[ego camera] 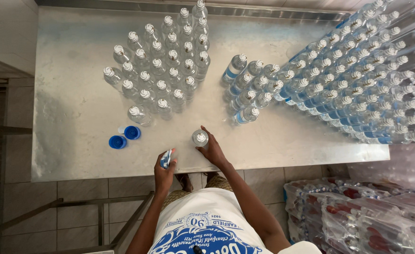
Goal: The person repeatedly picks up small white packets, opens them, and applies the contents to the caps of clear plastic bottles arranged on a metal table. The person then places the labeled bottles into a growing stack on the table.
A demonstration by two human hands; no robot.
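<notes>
Hands at a steel surface crowded with clear bottles.
Right hand grips one upright bottle near the front edge; left hand is closed on a blue-and-white label, two blue caps nearby.

Clear bottles with white-silver caps; blue-labelled bottles at right; two blue caps; dull silver steel table; beige floor tiles; white shirt, blue print.

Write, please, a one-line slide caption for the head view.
Right hand holds one bottle upright on a steel table; left hand holds blue labels near two blue caps.
</notes>
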